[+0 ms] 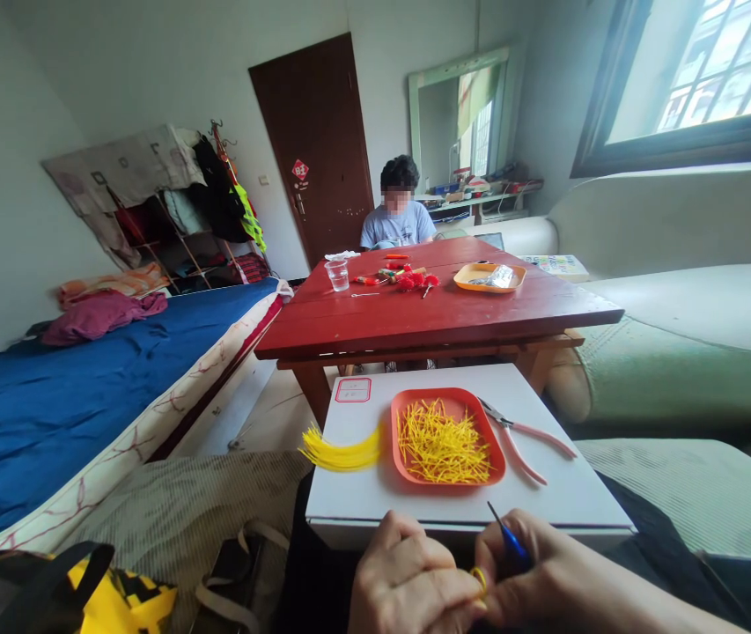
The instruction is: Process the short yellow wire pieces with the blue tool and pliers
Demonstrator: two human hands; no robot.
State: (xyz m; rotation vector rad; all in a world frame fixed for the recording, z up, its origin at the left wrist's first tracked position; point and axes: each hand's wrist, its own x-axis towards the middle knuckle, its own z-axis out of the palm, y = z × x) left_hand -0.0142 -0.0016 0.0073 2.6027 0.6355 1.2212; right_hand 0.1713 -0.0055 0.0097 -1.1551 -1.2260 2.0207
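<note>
My left hand (408, 577) is closed at the bottom centre, its fingertips pinching a small looped yellow strand (479, 577). Against it, my right hand (526, 568) is closed round a blue-handled tool (513, 546) whose thin dark tip points up and left; its fingertips also touch the yellow strand. Beyond both hands lies a white box (355, 502). On the box sits an orange-red tray (396, 458) filled with short yellow strands (441, 445). A bundle of longer yellow strands (342, 451) rests left of the tray, and pink-handled pliers (526, 431) lie to its right.
A red table (349, 321) stands beyond the box, bearing a clear cup (337, 275), red items (415, 280) and a yellow-orange tray (458, 280). A person (398, 224) sits at its far side. A blue-covered bed (117, 352) is at left, a pale sofa (666, 352) at right.
</note>
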